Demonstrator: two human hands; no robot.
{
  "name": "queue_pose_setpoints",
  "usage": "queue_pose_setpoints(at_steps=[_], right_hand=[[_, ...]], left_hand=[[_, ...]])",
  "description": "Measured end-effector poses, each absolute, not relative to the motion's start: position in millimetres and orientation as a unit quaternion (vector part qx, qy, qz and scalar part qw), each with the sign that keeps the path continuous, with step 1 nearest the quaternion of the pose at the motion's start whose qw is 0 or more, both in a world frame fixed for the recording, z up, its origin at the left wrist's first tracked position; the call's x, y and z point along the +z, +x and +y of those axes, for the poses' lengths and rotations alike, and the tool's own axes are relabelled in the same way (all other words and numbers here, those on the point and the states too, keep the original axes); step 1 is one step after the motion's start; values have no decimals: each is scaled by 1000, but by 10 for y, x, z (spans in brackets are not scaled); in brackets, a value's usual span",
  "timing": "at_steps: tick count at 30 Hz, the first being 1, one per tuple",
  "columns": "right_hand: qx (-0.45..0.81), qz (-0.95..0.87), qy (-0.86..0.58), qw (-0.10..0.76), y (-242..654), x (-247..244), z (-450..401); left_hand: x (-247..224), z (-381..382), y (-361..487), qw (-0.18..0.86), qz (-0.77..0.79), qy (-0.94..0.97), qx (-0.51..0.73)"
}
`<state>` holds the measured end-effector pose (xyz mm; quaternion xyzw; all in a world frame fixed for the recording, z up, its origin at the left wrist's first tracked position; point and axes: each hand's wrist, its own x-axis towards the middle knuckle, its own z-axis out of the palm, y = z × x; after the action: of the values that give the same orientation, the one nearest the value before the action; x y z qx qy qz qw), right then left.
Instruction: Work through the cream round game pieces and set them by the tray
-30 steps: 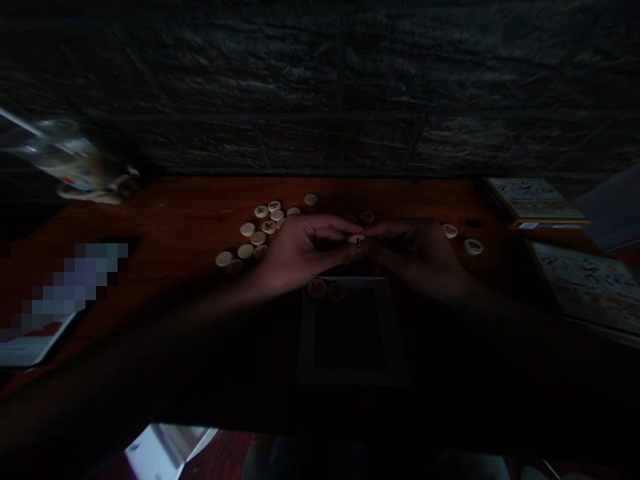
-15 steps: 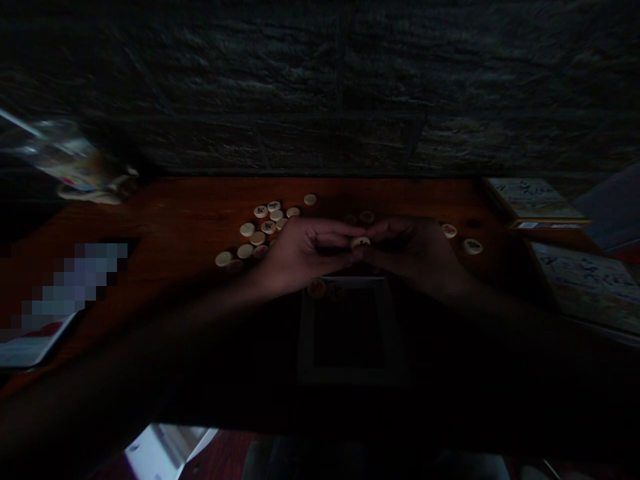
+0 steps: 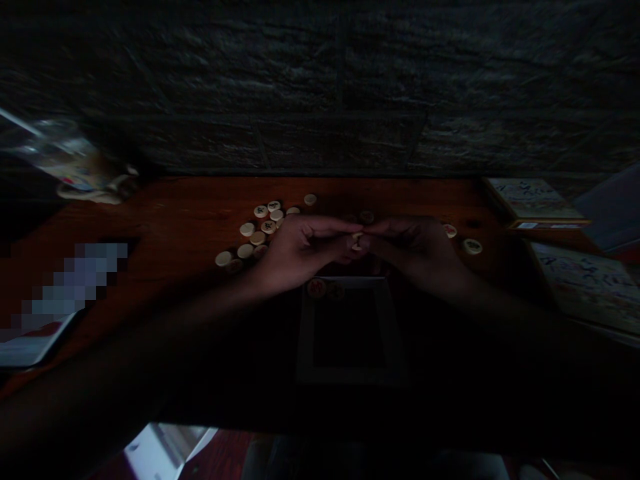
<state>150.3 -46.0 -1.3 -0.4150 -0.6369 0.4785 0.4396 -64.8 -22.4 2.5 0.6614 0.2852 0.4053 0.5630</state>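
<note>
Both hands meet above the table around a pale round game piece (image 3: 357, 241). My left hand (image 3: 295, 252) is closed on it from the left, thumb and fingers pinched. My right hand (image 3: 420, 250) pinches the same piece from the right. Below them lies a grey-rimmed open box (image 3: 306, 340), with a red-marked piece (image 3: 316, 288) and a dark-marked piece (image 3: 336, 291) at its top left. Several pale discs (image 3: 257, 238) are grouped beside my left hand. A red-marked disc (image 3: 450, 231) and a black-marked disc (image 3: 472, 247) lie right of my right hand.
Two flat printed boxes (image 3: 537, 199) (image 3: 590, 280) lie at the right. A clear bottle or cup (image 3: 75, 160) stands at the far left. A partly blurred-out tablet or phone (image 3: 45, 347) rests at the left. A dark stone wall (image 3: 300, 87) rises behind the wooden table (image 3: 185, 207).
The held piece has been turned so that less of its marked face shows. The fingers and thumbs of both hands have come closer together around it.
</note>
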Motion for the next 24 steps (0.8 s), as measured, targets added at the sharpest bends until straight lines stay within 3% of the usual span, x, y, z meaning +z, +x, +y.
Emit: queue_pose_setpoints(at_steps=[11, 24], right_hand=[[480, -611, -424, 466, 1473, 31, -477], [337, -713, -383, 481, 1469, -111, -508]], left_hand=[[51, -219, -641, 576, 318, 634, 407], [54, -218, -635, 539, 326, 666, 399]])
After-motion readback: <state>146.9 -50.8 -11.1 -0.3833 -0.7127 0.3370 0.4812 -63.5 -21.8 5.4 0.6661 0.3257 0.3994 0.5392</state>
